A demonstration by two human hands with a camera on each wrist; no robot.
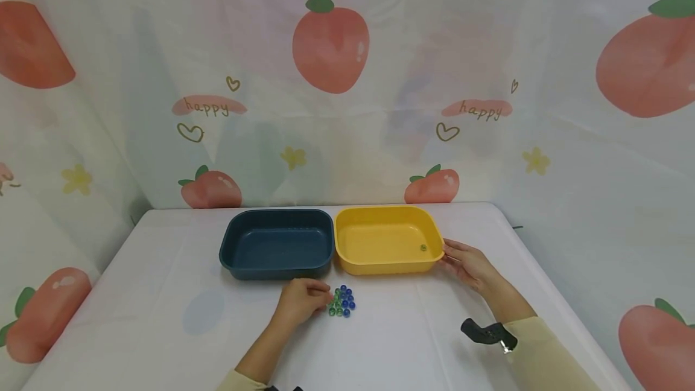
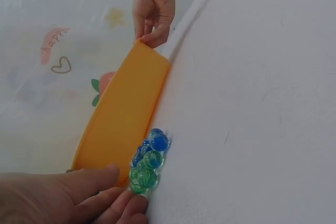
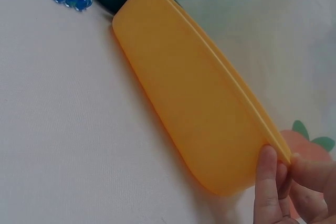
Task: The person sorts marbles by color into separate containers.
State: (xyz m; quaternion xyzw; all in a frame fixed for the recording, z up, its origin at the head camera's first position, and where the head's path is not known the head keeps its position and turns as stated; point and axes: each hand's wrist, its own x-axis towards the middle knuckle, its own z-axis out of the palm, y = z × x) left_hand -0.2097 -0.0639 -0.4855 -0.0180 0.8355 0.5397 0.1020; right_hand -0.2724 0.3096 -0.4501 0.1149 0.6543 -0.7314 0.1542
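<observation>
The white table (image 1: 391, 346) gives wide room on the near side of the marbles (image 1: 344, 303), below the yellow tray's (image 1: 391, 268) front edge; the right hand (image 1: 468, 264) pinches its right rim, and whether the left hand (image 1: 298, 303), at the marbles, pinches any, I cannot tell.

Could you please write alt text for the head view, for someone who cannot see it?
A left hand rests at a cluster of green and blue marbles on a white table, while the right hand holds the right end of a yellow tray. One marble lies inside that tray; a dark blue tray stands to its left.
</observation>
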